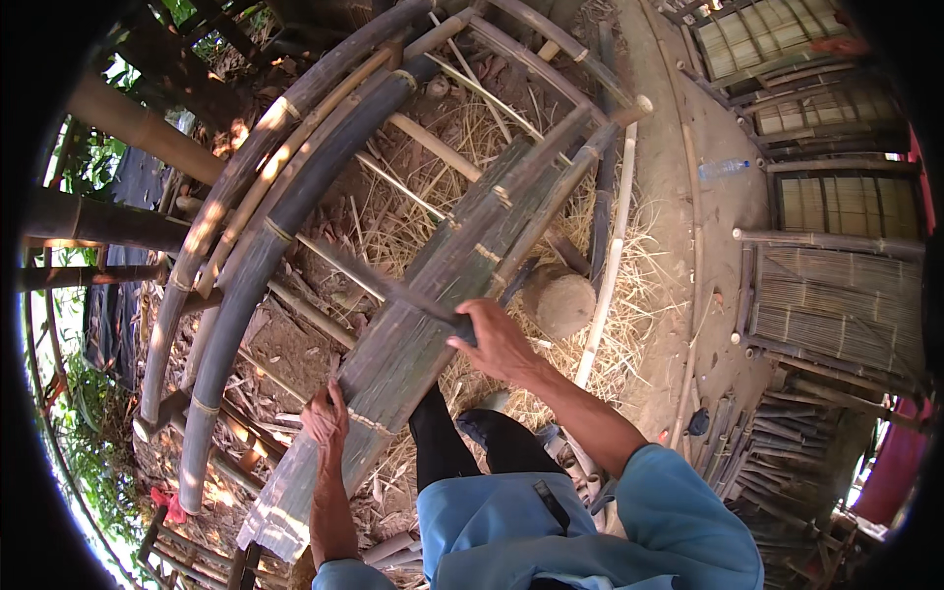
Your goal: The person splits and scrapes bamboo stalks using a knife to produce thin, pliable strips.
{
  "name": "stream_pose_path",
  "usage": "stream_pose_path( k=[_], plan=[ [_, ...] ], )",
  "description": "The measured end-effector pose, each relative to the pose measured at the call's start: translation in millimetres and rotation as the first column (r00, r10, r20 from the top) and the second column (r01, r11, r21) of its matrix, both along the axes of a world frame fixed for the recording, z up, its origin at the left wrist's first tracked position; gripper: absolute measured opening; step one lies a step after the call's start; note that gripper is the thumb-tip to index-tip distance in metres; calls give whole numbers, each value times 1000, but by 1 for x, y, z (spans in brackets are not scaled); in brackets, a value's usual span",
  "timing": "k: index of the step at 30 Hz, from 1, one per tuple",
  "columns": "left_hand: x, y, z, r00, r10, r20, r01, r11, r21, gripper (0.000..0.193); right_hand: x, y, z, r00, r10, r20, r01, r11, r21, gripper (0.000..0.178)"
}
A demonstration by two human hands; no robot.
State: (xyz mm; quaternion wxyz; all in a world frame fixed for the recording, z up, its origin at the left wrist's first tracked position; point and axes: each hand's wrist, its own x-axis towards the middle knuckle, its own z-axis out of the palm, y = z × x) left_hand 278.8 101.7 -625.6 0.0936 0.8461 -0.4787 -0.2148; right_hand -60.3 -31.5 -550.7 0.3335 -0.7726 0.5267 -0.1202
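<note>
A long greenish-grey flattened bamboo panel [393, 354] runs diagonally in front of me, over a bamboo frame. My left hand [325, 413] is at its left edge, with fingers bent over the side. My right hand [500, 340] is closed around the dark handle of a machete [418, 298]. The blade points up and left above the panel and is smeared by motion, so I cannot tell if it touches the bamboo.
Curved dark bamboo poles [258, 280] of the frame arch along the left. Right of the panel stands a round wood stump [558, 302] amid straw. Bamboo panels [831, 290] lean far right, above stacked bamboo pieces [787, 447]. A plastic bottle [724, 169] lies on the ground.
</note>
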Motion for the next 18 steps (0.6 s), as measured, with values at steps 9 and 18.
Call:
stream_pose_path(
  k=[9,18],
  plan=[
    [56,-18,-74,997,18,74,-21,999,47,56,-75,61,-37,937,-247,-247,305,922,238,56],
    [58,-13,-102,998,17,57,-23,994,107,54,-68,97,-45,933,-242,-267,332,863,381,60]
  ],
)
